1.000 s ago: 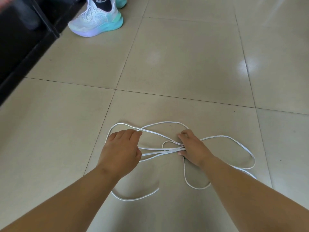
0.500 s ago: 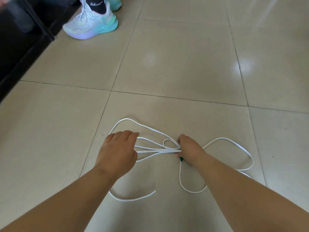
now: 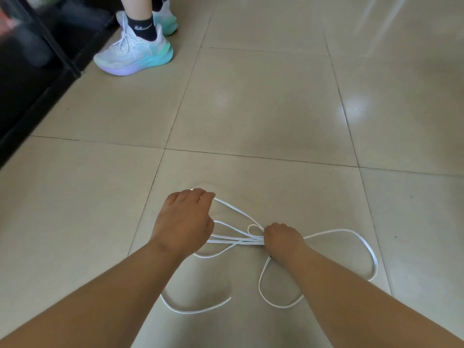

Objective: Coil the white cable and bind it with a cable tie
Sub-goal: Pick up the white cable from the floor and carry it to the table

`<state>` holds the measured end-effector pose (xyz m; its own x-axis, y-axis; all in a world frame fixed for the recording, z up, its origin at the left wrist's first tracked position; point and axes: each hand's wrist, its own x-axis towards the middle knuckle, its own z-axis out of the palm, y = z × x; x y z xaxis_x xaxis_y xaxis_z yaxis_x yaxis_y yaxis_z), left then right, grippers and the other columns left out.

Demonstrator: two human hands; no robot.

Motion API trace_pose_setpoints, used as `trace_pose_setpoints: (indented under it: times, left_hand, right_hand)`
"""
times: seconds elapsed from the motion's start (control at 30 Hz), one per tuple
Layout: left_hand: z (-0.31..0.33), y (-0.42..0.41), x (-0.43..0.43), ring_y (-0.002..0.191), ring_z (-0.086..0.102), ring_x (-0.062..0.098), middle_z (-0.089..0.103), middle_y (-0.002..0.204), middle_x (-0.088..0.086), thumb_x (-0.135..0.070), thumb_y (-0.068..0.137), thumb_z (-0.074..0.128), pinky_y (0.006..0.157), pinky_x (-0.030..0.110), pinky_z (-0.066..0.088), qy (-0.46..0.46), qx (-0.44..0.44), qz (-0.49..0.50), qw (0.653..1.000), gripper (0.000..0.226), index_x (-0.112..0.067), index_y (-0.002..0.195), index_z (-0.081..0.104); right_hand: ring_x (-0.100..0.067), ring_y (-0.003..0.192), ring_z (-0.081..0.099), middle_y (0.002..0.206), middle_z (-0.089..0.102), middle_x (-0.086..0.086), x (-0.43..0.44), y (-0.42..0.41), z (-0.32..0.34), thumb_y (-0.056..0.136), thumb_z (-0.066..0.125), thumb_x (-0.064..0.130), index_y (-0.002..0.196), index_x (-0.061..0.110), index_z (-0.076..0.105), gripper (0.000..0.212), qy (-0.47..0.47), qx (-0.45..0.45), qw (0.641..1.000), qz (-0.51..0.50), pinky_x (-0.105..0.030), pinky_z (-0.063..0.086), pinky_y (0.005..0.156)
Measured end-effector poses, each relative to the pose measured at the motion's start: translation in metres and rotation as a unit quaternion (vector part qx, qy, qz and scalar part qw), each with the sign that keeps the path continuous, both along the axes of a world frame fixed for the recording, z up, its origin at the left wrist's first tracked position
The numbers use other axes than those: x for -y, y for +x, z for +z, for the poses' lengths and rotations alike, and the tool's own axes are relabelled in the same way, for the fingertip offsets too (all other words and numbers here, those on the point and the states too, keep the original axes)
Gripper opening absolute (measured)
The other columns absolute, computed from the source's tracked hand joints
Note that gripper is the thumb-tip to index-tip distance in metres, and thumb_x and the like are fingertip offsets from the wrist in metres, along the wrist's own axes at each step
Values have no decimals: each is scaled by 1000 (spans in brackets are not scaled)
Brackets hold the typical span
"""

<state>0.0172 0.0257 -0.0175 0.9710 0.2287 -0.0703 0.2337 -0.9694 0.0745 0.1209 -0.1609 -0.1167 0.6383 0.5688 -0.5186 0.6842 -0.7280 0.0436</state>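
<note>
**Floor inventory: one cable, two hands**

One white cable (image 3: 351, 232) lies on the tiled floor (image 3: 251, 109), its strands drawn together between two hands. Left hand (image 3: 184, 221): grip curled over several strands. Right hand (image 3: 283, 238): grip clenched on the gathered strands at the crossing. Loops visible: two right, one small above. Two sneakers (image 3: 135, 56), far left.

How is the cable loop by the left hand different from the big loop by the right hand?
The left loop is narrow and drawn taut, its far end in the left hand; the right loop lies wide, round and slack on the floor. Nothing holds the right loop's far end. Both are the same white cable, meeting in the right hand.
</note>
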Motion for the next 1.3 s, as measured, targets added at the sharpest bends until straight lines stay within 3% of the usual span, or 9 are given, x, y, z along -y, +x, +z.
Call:
trace_pose_setpoints:
  times: [0.13, 0.27, 0.37, 0.6, 0.73, 0.9, 1.1, 1.3]
  left_hand:
    - [38, 26, -8, 111, 50, 19, 52, 125, -3, -28, 90, 39, 93, 30, 34, 20, 1, 0, 1000, 41, -21, 130, 43]
    - [116, 54, -12, 106, 51, 21, 54, 119, -2, -32, 92, 38, 88, 31, 35, 29, 15, -6, 999, 37, -20, 126, 46]
    - [190, 76, -14, 104, 52, 23, 56, 117, 0, -30, 92, 39, 87, 33, 36, 29, 38, -21, 999, 36, -19, 124, 49]
    - [396, 134, -19, 101, 54, 25, 58, 113, 2, -30, 89, 42, 85, 36, 36, 24, 80, -54, 995, 33, -18, 118, 53]
    - [518, 178, -25, 104, 52, 24, 57, 114, 0, -33, 90, 40, 86, 35, 36, 39, 100, -84, 991, 33, -20, 118, 52]
    - [645, 261, -23, 98, 54, 23, 59, 107, -1, -33, 91, 39, 82, 33, 37, 64, 145, -124, 980, 31, -20, 115, 54]
    - [739, 389, -4, 100, 54, 22, 60, 109, -1, -32, 92, 36, 81, 31, 36, 84, 170, -124, 974, 31, -19, 113, 55]
    - [786, 506, 13, 96, 55, 23, 61, 104, 0, -31, 92, 36, 81, 32, 36, 85, 187, -104, 973, 29, -18, 106, 58]
  right_hand:
    - [-30, 110, 56, 118, 59, -11, -1, 21, 51, 94, 35, 7, 114, 5, 52, 27, 18, 28, 999, -23, -37, 44, 88]
    - [-29, 103, 61, 112, 62, -8, -1, 44, 142, 92, 38, 9, 109, 8, 52, 22, 29, 44, 997, -52, -33, 45, 79]
    - [-29, 104, 59, 112, 61, -10, -3, 67, 226, 91, 36, 7, 111, 6, 52, 25, 29, 24, 995, -90, -32, 42, 76]
    - [-29, 101, 60, 110, 60, -11, 2, 117, 448, 94, 34, 6, 111, 4, 50, 24, 36, 79, 988, -127, -33, 44, 78]
    - [-28, 87, 54, 82, 51, -3, 0, 155, 583, 91, 33, 3, 105, 10, 48, 22, 47, 106, 980, -161, -31, 39, 70]
    - [-30, 102, 57, 112, 58, -12, 4, 228, 717, 88, 36, 0, 115, 3, 47, 29, 57, 132, 969, -202, -31, 36, 71]
    - [-31, 104, 57, 115, 59, -13, 25, 341, 812, 90, 34, 2, 116, 4, 48, 29, 70, 172, 959, -215, -33, 40, 75]
    - [-32, 110, 56, 120, 57, -13, 47, 449, 869, 92, 33, 3, 120, 4, 47, 31, 66, 175, 955, -230, -36, 44, 86]
